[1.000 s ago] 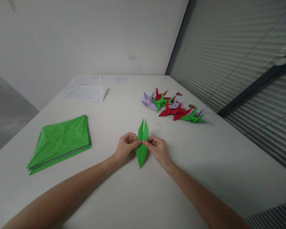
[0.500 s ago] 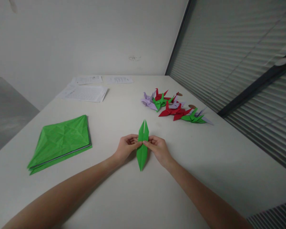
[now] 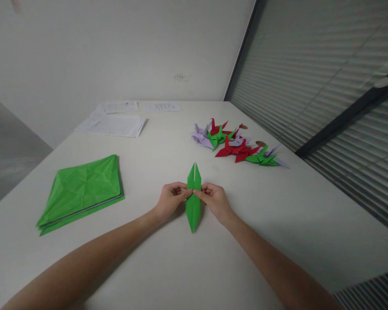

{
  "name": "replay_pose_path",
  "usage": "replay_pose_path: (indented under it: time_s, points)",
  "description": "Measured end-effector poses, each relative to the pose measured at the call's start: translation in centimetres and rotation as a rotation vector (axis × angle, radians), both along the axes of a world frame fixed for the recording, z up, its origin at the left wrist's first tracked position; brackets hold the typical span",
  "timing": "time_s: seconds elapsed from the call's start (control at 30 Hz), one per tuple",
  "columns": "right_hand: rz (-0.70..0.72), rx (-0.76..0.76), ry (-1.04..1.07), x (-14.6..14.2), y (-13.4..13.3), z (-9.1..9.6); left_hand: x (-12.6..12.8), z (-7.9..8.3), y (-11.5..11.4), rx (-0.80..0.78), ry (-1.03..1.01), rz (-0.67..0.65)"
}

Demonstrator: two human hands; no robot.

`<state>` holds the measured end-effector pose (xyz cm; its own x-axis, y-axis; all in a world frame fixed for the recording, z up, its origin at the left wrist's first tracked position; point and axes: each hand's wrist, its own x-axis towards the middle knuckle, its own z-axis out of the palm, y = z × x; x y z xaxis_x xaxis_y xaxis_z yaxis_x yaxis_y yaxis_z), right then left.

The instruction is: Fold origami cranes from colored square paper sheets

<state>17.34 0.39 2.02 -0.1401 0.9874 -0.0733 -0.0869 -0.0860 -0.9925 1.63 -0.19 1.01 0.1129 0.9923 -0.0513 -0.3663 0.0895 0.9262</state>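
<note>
A long, narrow folded green paper piece (image 3: 193,206) lies on the white table (image 3: 278,224), pointed at both ends, with a slit at its far tip. My left hand (image 3: 170,200) pinches its left edge at the middle. My right hand (image 3: 214,199) pinches the right edge opposite. The fingers of both hands are pressed together on the paper.
A stack of green square sheets (image 3: 82,190) lies to the left. Several folded paper cranes (image 3: 236,146) in red, green and lilac sit at the back right. Printed white papers (image 3: 114,125) lie at the far side. A slatted blind (image 3: 326,86) runs along the right.
The two far points of the green piece have closed together, and the piece has slid slightly toward me. Both hands stay pinched on it.
</note>
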Motion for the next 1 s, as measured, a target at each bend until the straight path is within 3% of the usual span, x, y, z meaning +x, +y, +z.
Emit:
replay_pose_path:
  time_s: [0.27,0.53,0.77,1.0]
  points:
    - [0.037,0.057,-0.053,0.60,0.13,0.41,-0.12,1.07,-0.13,0.025,0.078,0.006]
    - [0.090,0.073,-0.065,0.54,-0.02,0.18,-0.43,0.54,-0.01,0.104,0.183,-0.027]
    - [0.202,0.018,-0.060,0.39,-0.41,-0.03,-0.81,0.56,-0.31,0.266,0.395,0.010]
    - [0.338,0.011,-0.158,0.84,-0.63,-0.05,-0.63,0.85,-0.32,0.276,0.255,-0.064]
